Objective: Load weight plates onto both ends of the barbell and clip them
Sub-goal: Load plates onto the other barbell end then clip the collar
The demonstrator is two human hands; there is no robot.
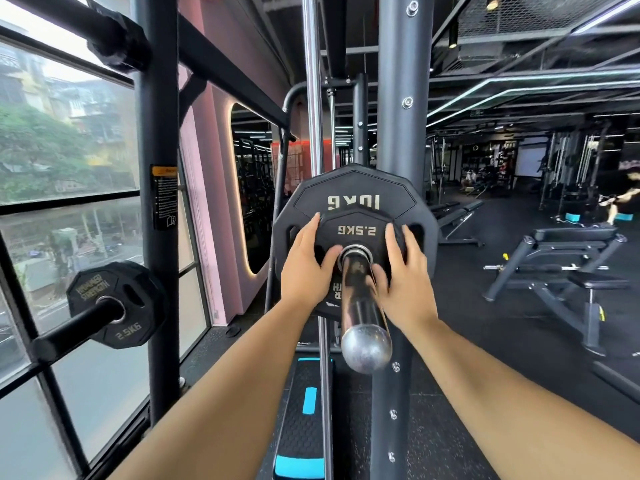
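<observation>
- Left hand (pixel 304 268) and right hand (pixel 407 275): grip spread, fingers pressing flat on the 2.5 kg plate (pixel 356 228).
- Barbell sleeve (pixel 362 306) carries two plates, the 10 kg plate (pixel 353 188) behind; one spare plate (pixel 114 306) at left.

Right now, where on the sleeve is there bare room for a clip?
Bare: the barbell sleeve between the 2.5 kg plate and its rounded end. Crowded: the plate's face, covered by left hand and right hand, 10 kg plate behind.
</observation>
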